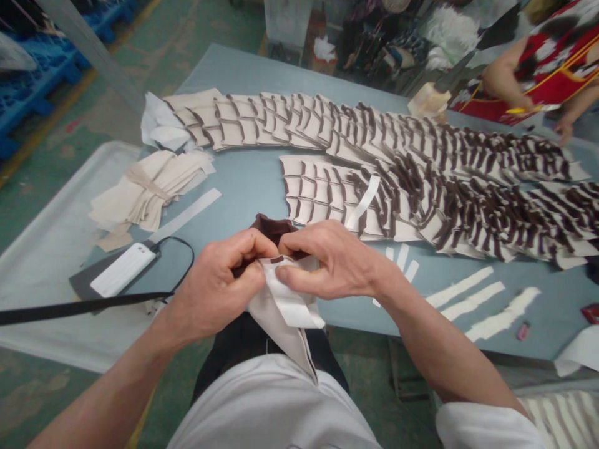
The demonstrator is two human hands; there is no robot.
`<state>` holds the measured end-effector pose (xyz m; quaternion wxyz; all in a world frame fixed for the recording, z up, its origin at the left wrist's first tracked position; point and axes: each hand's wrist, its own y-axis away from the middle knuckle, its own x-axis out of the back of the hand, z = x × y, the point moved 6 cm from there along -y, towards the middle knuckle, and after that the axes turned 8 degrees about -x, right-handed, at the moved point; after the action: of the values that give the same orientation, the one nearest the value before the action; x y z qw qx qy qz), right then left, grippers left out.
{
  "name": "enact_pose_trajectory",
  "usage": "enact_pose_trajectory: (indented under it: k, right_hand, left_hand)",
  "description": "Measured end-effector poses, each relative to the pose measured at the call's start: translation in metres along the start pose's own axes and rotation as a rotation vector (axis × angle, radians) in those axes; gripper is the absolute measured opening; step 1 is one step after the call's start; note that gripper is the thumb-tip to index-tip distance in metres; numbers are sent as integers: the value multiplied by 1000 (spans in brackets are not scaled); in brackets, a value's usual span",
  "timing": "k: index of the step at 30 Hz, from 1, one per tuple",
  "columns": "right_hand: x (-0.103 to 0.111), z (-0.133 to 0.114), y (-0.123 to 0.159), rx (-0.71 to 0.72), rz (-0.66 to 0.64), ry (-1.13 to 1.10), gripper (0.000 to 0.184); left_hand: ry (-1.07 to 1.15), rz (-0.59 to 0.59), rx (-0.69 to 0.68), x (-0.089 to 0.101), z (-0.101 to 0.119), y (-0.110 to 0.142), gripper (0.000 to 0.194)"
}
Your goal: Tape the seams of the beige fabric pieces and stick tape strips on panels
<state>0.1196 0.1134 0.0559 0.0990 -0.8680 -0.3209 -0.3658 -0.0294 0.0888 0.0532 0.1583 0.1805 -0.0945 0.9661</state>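
My left hand (pixel 218 280) and my right hand (pixel 322 259) are close together at the table's near edge, both pinching one cream fabric piece (pixel 276 318) with dark brown cloth on its far side. A white strip (pixel 292 302) lies against the piece under my right thumb and hangs down from it. The piece's lower corner droops over my lap. Just beyond my hands, long overlapping rows of cream pieces with brown edges (pixel 311 187) lie on the table, and a loose white strip (pixel 365 202) rests on the nearer row.
On the blue-grey table (pixel 248 187) are a tied cream fabric bundle (pixel 145 187), a white power bank (pixel 124 269) with a black cable, and several pale strips (pixel 472 302) at right. Across the table, another person's hand (pixel 519 103) holds a yellow tool.
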Motion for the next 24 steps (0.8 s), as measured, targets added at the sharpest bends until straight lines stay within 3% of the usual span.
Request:
enact_pose_trajectory:
  k: [4, 10, 13, 17, 24]
  right_hand:
    - [-5, 1, -1, -22, -51, -114, 32]
    - [-19, 7, -2, -81, -178, -490, 29]
    - [-27, 7, -2, -102, -269, -648, 29]
    - [-33, 6, 0, -185, -394, -825, 28]
    - [-45, 3, 10, -330, -370, -1039, 51]
  left_hand:
    - [-48, 46, -66, 0, 1, 6, 18]
    - [-110, 103, -242, 0, -3, 14, 26]
    - [-84, 71, -316, -4, -11, 18, 25]
    - [-56, 9, -318, -9, -25, 21, 17]
    - [-60, -51, -276, -8, -34, 25, 18]
